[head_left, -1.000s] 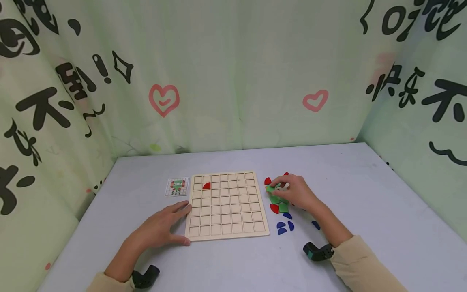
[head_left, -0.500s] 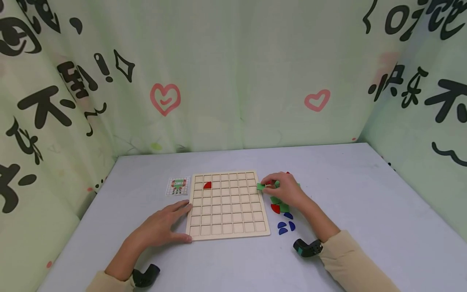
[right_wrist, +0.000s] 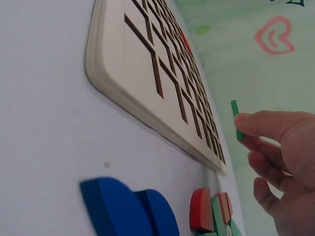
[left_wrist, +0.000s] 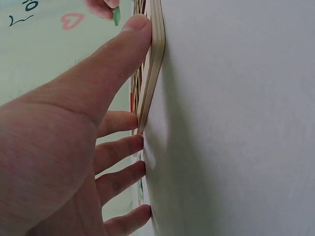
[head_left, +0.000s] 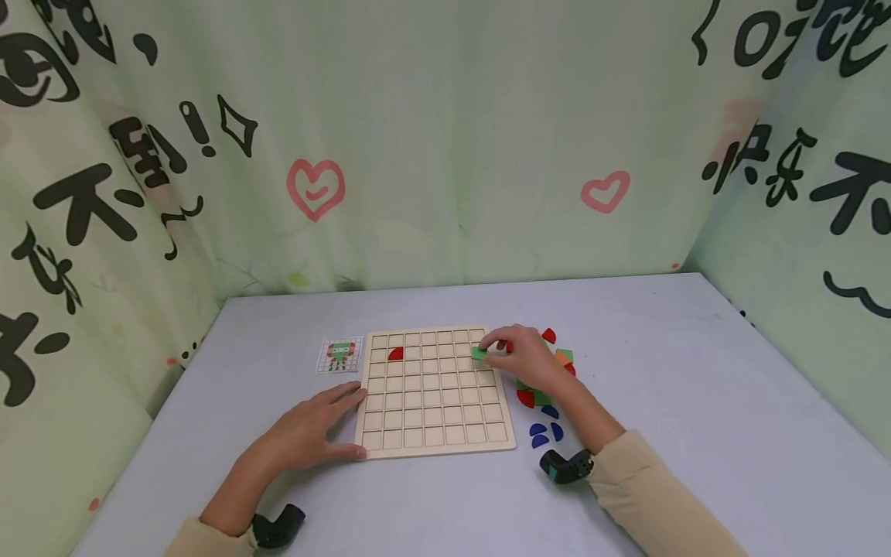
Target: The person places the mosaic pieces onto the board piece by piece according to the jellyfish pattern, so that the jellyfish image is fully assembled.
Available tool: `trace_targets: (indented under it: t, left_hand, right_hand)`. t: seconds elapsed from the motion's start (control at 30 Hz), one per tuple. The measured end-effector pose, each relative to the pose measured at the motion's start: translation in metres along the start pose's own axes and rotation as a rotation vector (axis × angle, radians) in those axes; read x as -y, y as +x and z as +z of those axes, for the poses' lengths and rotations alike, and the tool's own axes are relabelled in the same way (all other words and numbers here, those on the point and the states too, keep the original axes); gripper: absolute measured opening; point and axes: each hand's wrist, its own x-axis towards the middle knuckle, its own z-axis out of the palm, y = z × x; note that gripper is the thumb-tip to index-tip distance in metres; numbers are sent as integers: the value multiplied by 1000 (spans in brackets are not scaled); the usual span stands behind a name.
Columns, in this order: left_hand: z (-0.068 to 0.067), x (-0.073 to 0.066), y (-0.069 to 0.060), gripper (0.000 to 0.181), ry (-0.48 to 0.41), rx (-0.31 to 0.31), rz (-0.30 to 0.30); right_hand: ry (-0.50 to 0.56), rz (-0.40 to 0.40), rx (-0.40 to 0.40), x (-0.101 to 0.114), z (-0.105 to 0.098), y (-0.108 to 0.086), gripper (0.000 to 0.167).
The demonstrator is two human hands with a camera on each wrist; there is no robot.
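Observation:
A wooden grid board (head_left: pixel 431 402) lies on the table with one red quarter-circle piece (head_left: pixel 395 354) in a cell at its upper left. My left hand (head_left: pixel 306 433) rests against the board's left edge, thumb at the near corner and fingers spread along the side. Over the board's upper right, my right hand (head_left: pixel 530 360) pinches a green tile (head_left: pixel 478 353) between thumb and fingertips. The right wrist view shows this green tile (right_wrist: pixel 234 106) edge-on, held above the board. Left of the board lies a small card (head_left: pixel 340 356) printed with a figure on a grid.
To the right of the board lie loose red, green and orange pieces, among them a red piece (head_left: pixel 525 398), partly hidden by the right hand and forearm. Several blue half-circles (head_left: pixel 539 441) lie nearer the front. A patterned curtain (head_left: pixel 452 155) hangs behind the table.
My right hand has moved left from the loose pieces to above the board's upper right, carrying the green tile. The left hand has stayed at the board's edge.

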Motion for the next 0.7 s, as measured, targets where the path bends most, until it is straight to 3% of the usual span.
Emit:
trace_targets:
  t: [0.3, 0.7]
  left_hand:
    - [1, 1, 0, 90, 6, -6, 2]
    - [2, 2, 0, 89, 2, -12, 6]
  right_hand:
    - [15, -47, 8, 6, 10, 9, 13]
    - [44, -50, 26, 17, 22, 19, 15]
